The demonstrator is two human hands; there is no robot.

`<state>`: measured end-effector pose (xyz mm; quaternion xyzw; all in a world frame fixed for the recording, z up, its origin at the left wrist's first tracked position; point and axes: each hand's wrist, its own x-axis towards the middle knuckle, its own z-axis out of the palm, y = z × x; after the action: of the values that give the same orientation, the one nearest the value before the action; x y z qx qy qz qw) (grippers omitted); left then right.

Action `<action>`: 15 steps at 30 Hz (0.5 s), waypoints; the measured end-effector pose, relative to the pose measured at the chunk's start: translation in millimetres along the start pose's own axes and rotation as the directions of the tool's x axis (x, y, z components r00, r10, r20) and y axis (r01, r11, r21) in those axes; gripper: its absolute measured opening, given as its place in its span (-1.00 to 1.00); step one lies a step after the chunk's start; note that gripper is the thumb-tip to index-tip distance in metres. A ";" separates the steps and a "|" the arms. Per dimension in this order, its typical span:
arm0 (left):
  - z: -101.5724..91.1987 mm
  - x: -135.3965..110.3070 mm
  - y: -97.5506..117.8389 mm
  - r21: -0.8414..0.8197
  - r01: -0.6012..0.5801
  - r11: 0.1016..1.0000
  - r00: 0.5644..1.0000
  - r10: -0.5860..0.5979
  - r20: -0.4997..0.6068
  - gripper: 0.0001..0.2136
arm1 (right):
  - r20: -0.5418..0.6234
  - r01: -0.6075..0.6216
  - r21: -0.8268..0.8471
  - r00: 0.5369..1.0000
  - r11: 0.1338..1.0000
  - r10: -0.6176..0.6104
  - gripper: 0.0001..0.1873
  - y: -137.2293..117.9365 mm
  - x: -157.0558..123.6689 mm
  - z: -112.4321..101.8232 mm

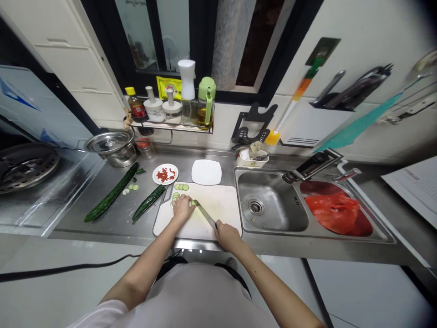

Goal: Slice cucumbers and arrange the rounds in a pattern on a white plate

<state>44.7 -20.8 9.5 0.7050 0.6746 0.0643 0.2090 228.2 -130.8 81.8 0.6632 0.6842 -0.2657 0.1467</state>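
My left hand [182, 207] is curled over a short piece of cucumber [194, 202] on the white cutting board [221, 205], pressing it down. My right hand [227, 235] grips the handle of a knife [205, 213], whose blade rests against the cucumber beside my left fingers. A few cut cucumber slices [181, 187] lie at the board's far left corner.
A long cucumber [111, 193] and a shorter one [149, 202] lie on the steel counter at left, with loose slices between. A small plate of red chilli [165, 174], an empty white plate [206, 172], a lidded pot [111, 146], and a sink [269, 200] with a red basin [336, 214] surround the board.
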 end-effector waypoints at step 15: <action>1.2 -0.6 3.5 -0.010 0.061 0.998 0.998 -0.061 0.000 -0.76 | -0.028 0.009 0.008 1.000 1.000 -0.008 -0.72 -1.0 -2.0 4.7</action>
<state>48.3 -21.7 9.9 0.6830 0.6955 0.0613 0.2143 226.7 -135.1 79.3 0.6644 0.6880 -0.2597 0.1333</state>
